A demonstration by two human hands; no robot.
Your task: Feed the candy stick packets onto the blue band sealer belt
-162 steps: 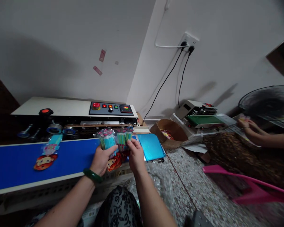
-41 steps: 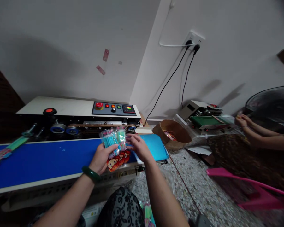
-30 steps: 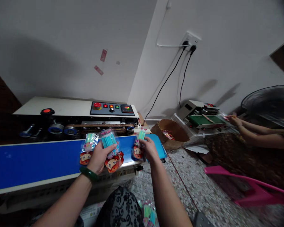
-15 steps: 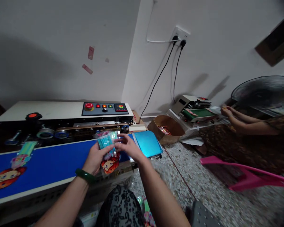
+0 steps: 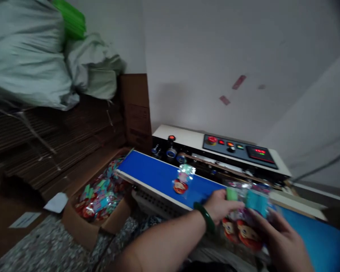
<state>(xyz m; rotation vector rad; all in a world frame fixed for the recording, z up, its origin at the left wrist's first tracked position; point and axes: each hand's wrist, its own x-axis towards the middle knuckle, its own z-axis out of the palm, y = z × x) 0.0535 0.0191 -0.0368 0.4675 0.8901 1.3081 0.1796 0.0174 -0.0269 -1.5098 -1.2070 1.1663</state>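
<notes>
The left hand [image 5: 219, 206], with a green bangle [image 5: 205, 217] at its wrist, is closed around a bunch of clear packets [image 5: 243, 217]. Each packet shows teal and green sticks at the top and a red-haired cartoon face at the bottom. The left fingers wrap the upper part of the bunch, so the sticks stand just above them and the faces hang just below.

The right hand [image 5: 283, 245] comes in from the lower right with its fingers [image 5: 268, 223] spread and laid against the near side of the same bunch. The picture is blurred there, so whether they pinch a packet or only rest on it cannot be told.

Just beyond the left fingers runs the blue conveyor belt [image 5: 150, 175] of a sealing machine [image 5: 192, 141]. One single packet [image 5: 183, 180] lies flat on the belt, a little way left of the held bunch and apart from both hands. Behind the belt sits the machine's control panel [image 5: 238, 147], with a red button, smaller lights and a lit display.

Further left of the fingers and lower down, past the end of the belt, an open cardboard box [image 5: 82, 230] on the speckled floor holds a heap of similar packets. Behind it stand stacked flat cartons [image 5: 59, 139], with pale stuffed sacks [image 5: 31, 53] on top.
</notes>
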